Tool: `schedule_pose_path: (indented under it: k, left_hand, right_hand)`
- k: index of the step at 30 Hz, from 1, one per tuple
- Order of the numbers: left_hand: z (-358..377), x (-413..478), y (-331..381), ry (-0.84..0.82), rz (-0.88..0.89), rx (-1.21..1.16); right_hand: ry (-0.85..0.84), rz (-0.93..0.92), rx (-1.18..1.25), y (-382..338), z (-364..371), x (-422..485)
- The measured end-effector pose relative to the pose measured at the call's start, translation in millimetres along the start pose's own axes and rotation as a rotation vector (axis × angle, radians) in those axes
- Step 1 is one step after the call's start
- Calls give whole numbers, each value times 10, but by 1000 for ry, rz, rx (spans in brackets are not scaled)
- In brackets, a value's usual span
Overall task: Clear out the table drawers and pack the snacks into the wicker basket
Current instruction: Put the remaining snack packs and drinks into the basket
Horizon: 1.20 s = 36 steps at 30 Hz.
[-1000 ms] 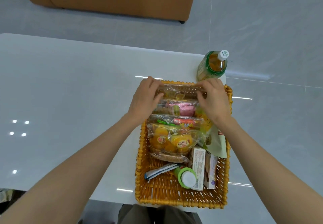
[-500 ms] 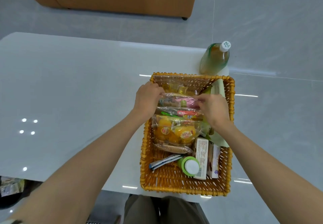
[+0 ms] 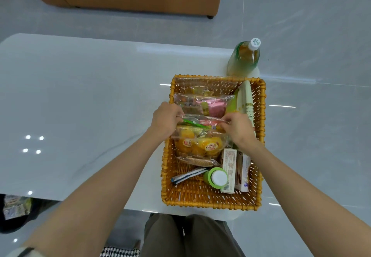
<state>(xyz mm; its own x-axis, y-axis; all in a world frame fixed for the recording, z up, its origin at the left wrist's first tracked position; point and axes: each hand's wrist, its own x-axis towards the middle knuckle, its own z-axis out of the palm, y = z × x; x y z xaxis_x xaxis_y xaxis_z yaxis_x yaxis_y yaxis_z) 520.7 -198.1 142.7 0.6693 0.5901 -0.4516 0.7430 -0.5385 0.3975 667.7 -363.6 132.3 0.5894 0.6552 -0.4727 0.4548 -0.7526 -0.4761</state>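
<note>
Loc: wicker basket (image 3: 210, 204) on white table (image 3: 90, 106), near-right corner, snacks inside. L hand (image 3: 165, 121) pinches left end of clear red-green snack bag (image 3: 202, 120); R hand (image 3: 240, 129) pinches right end. Bag mid-basket, btwn pink-sweets bag (image 3: 210, 106) and orange-cake bag (image 3: 198, 146). Tea bottle (image 3: 244, 60) upright beyond basket.

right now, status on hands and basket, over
Left hand and right hand both pinching a snack bag inside the basket. Bottle stands on table behind basket. Nothing in the way.
</note>
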Motion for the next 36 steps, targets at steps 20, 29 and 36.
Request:
schedule_pose_path:
  k: [20,29,36]
  left_hand:
    - [275,-503,-178,-81,61,108]
    - [290,-415,-18,-113,41,379]
    - [241,-510,177,99,-6,483]
  right_hand:
    - [-115,-26,60,114,258,-478]
    - [-178,38,12,37,353,-354]
    - [298,-106,17,77,124,-631]
